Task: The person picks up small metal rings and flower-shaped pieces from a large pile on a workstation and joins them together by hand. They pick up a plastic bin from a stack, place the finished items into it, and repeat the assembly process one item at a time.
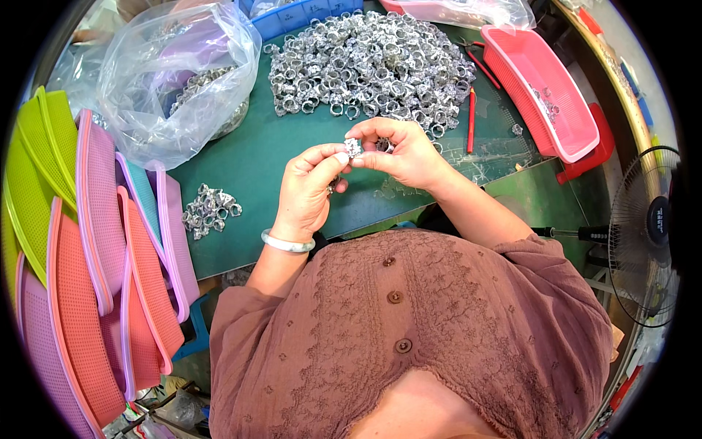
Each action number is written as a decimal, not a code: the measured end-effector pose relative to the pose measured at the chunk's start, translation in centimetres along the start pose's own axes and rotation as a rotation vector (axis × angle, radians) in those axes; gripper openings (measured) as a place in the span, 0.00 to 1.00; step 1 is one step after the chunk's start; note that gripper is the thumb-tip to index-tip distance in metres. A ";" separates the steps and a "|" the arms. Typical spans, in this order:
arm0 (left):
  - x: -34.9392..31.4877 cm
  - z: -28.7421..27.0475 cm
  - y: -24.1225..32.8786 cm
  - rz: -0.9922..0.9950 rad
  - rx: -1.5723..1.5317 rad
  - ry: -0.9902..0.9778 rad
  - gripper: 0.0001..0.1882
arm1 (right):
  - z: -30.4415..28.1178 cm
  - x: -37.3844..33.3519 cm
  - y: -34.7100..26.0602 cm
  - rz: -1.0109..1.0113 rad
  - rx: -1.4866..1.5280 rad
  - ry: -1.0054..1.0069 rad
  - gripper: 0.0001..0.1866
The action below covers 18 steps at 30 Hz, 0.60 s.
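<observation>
A silvery ring (353, 148) with a wide, ornate front is pinched between the fingertips of both my hands, just above the green tabletop (256, 157). My left hand (303, 190) grips it from one side with thumb and forefinger, and more metal shows under its curled fingers. My right hand (413, 157) pinches the other side; another ring (384, 145) sits within its curled fingers. Beyond my hands spreads a big heap of similar rings (365, 66). A smaller pile of rings (210, 211) lies to the left of my left hand.
A see-through plastic bag (175, 95) holding rings stands at far left, near a blue tray (300, 20). Stacked plastic baskets (80, 285) crowd the left edge. Right: red-handled pliers (485, 67), a thin red stick (472, 121), a pink basket (508, 69) with several small pieces, a fan (647, 241).
</observation>
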<state>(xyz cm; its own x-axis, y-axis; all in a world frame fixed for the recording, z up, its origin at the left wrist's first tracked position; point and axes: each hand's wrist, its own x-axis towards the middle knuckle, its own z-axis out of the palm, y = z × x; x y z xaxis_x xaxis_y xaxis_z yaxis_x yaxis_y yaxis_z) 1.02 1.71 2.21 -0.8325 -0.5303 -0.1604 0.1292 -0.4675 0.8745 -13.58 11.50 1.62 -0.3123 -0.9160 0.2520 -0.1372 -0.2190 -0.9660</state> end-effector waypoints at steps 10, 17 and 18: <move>0.0 0.2 0.2 -0.026 0.004 0.023 0.05 | 0.0 0.0 -0.1 -0.004 -0.037 0.003 0.13; 0.1 0.3 0.3 -0.028 0.049 0.018 0.04 | 0.1 -0.1 -0.3 -0.007 -0.086 0.021 0.13; 0.1 0.3 0.3 -0.029 0.049 0.019 0.05 | 0.0 -0.1 -0.4 -0.006 -0.097 0.020 0.13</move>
<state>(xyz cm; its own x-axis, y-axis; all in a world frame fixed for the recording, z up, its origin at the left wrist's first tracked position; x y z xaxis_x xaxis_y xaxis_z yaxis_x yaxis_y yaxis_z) 0.83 1.75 2.60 -0.8250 -0.5306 -0.1945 0.0781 -0.4480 0.8906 -13.45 11.65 1.96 -0.3300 -0.9075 0.2599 -0.2292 -0.1900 -0.9546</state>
